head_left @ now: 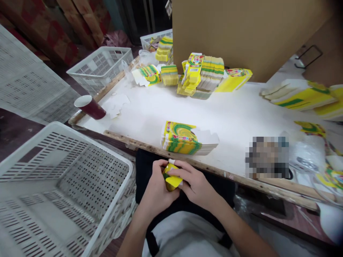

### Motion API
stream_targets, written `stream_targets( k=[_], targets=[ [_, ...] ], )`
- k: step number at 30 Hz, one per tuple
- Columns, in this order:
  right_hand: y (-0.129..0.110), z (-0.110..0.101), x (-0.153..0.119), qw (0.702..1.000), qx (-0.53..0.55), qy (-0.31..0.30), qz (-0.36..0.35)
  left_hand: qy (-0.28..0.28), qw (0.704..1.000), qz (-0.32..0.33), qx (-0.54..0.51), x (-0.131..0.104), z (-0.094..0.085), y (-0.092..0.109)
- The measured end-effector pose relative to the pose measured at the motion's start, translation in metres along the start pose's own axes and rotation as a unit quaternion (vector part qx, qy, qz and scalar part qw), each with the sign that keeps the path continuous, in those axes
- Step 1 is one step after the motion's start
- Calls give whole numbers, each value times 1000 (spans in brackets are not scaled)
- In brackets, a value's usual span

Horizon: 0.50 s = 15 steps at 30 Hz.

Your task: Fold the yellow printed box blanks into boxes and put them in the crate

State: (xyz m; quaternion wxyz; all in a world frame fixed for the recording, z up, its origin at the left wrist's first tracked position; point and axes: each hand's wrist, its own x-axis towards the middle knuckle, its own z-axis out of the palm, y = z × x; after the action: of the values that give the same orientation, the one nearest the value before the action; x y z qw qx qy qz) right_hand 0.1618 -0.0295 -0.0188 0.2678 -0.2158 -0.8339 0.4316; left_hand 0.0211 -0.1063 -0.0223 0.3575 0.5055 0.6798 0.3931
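Both my hands are closed around a small yellow and green carton [172, 178], held above my lap at the table's front edge. My left hand [158, 191] grips its left side, while my right hand [194, 182] has fingers on its top and right side. A yellow flap of the carton sticks out toward me. One fingertip at the top wears a white covering. Just beyond my hands lies a stack of flat yellow and green cartons [182, 137] with white flaps pointing right.
A white plastic crate [107, 228] stands at my left, with another crate [102, 60] farther back. A dark red cup [92, 107] sits near the table's left edge. More stacked cartons [213, 69] line the back, before a large cardboard sheet [241, 32]. A plastic bag [307, 153] lies right.
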Motion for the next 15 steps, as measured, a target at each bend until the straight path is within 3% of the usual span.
stream_targets(
  k=[3,7,13,15],
  targets=[
    [1,-8,3,999,3,-46,9,25,999,-16,31,-1,-5,3],
    [1,-11,2,995,21,-98,26,-14,997,12,79,-1,-13,6],
    [0,-11,-5,999,51,-1,14,-9,986,34,164,1,-14,8],
    [-1,-10,-7,999,43,-7,17,-15,976,40,213,3,-17,10]
  ],
)
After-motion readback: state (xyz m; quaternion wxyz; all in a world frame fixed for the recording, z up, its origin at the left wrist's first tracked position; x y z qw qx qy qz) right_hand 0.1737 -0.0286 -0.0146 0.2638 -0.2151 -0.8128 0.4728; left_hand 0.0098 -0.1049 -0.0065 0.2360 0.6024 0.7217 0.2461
